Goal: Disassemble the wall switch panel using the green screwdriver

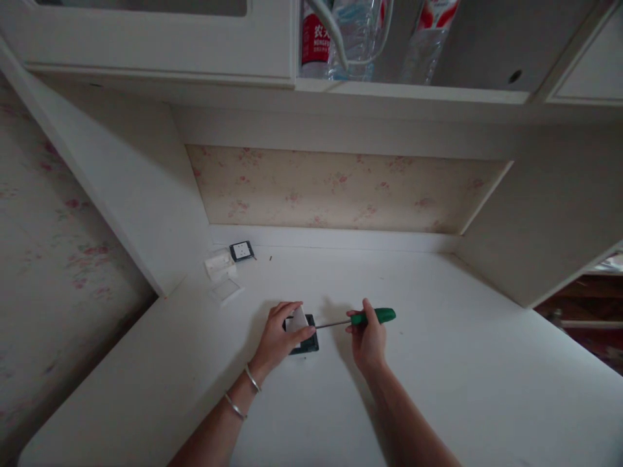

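Note:
My left hand (278,337) grips a small dark switch module with a white face (302,332), holding it down on the white desk (438,363). My right hand (368,337) is closed round the green handle of a screwdriver (374,317). Its metal shaft points left, and the tip meets the right side of the module. Two silver bangles sit on my left wrist.
At the back left of the desk lie a dark socket part (242,250), a white cover plate (220,264) and a thin frame (226,289). Water bottles (341,39) stand on the shelf above. White side panels close the nook on both sides.

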Action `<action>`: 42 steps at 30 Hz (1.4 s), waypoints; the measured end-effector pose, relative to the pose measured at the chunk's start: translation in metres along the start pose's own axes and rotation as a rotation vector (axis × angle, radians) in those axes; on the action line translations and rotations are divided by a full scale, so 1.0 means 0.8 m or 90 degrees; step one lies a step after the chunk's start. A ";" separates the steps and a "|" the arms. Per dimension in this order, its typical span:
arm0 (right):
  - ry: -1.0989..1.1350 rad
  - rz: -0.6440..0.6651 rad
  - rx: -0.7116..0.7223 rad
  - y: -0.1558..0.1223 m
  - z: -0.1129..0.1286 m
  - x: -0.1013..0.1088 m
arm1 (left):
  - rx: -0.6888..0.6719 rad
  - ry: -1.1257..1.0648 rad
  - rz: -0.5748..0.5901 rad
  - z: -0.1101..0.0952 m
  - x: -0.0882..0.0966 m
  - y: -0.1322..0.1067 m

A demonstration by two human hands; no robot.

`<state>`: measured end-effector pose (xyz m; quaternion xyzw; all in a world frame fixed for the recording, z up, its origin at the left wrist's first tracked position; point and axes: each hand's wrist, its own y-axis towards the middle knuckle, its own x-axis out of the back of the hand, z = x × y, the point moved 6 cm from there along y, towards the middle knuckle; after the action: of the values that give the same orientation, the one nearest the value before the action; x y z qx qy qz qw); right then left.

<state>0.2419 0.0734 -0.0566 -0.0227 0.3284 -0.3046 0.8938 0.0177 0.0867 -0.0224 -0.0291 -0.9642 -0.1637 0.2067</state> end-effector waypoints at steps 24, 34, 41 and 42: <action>-0.042 0.270 0.039 -0.031 0.007 -0.026 | -0.063 0.365 -0.102 0.061 0.089 0.020; -0.107 0.352 0.124 -0.045 0.012 -0.030 | -0.054 0.200 0.190 0.021 0.031 -0.017; -0.110 0.289 0.069 -0.035 0.006 -0.028 | -0.040 0.165 0.201 0.014 0.023 -0.016; -0.113 0.268 0.059 -0.033 0.005 -0.027 | -0.041 0.166 0.200 0.013 0.023 -0.016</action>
<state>0.2174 0.0637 -0.0347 0.0606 0.2320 -0.1231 0.9630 -0.0046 0.0782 -0.0277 -0.1642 -0.9070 -0.1628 0.3519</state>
